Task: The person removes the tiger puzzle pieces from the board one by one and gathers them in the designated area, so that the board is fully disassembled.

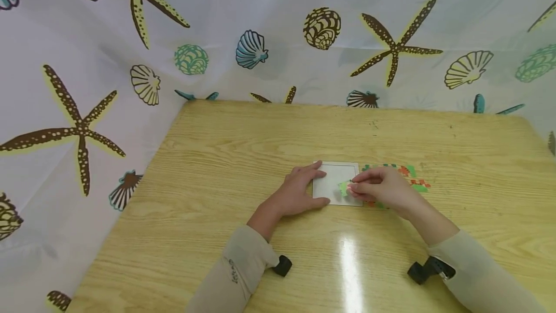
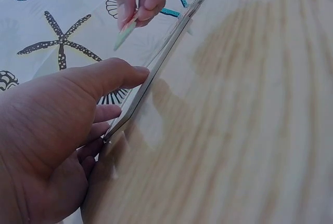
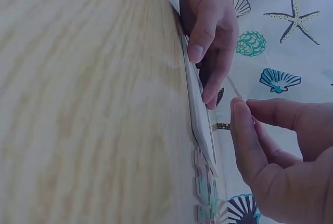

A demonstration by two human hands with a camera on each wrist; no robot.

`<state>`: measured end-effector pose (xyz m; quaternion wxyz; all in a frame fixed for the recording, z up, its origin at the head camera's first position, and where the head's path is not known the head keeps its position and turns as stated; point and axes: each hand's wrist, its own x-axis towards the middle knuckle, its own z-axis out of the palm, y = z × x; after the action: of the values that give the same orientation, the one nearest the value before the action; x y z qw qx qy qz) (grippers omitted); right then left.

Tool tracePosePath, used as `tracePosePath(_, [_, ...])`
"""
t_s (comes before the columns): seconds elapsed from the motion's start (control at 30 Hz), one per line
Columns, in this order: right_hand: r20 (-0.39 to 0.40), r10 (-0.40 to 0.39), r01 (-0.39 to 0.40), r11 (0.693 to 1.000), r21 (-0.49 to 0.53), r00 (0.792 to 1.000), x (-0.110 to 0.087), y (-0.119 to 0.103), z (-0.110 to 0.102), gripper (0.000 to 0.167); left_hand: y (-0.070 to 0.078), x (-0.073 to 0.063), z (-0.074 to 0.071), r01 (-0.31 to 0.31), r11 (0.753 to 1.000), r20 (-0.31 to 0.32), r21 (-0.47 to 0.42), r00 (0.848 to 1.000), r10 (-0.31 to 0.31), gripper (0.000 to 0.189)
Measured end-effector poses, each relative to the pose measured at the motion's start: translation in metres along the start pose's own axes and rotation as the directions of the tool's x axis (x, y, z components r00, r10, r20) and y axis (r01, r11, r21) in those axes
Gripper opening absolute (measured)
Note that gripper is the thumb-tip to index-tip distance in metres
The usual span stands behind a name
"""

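Observation:
A flat white puzzle board (image 1: 332, 182) with a thin dark outline lies on the table. My left hand (image 1: 301, 190) spans its left side, the thumb (image 2: 122, 73) at the near edge and the fingers at the left and far edges. Above the board's right part, my right hand (image 1: 384, 187) pinches a light green and red jigsaw piece (image 1: 344, 188) between thumb and fingertips. The piece is tilted and clear of the board in the left wrist view. Red and green jigsaw pieces (image 1: 420, 187) lie flat just right of the board, partly hidden under my right hand.
The wood-grain table (image 1: 226, 158) extends around the board on all sides. A white cloth (image 1: 286, 71) printed with starfish and shells hangs behind the table and along its left side. Black wrist mounts (image 1: 283, 265) show at both sleeves.

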<state>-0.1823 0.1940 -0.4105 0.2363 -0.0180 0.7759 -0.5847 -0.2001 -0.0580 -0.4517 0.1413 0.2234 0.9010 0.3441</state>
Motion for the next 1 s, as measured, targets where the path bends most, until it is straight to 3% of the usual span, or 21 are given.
tracePosePath(0.47, [0.002, 0.025, -0.025, 0.994, 0.106, 1.000, -0.011, 0.016, -0.012, 0.034, 0.001, 0.000, 0.000, 0.006, 1.000, -0.001, 0.000, 1.000, -0.006, 0.067])
tracePosePath(1.0, [-0.001, 0.016, -0.015, 0.993, 0.119, 1.000, -0.022, 0.021, -0.020, 0.038, -0.001, 0.000, 0.003, 0.002, 1.000, -0.012, 0.003, 1.000, -0.002, 0.067])
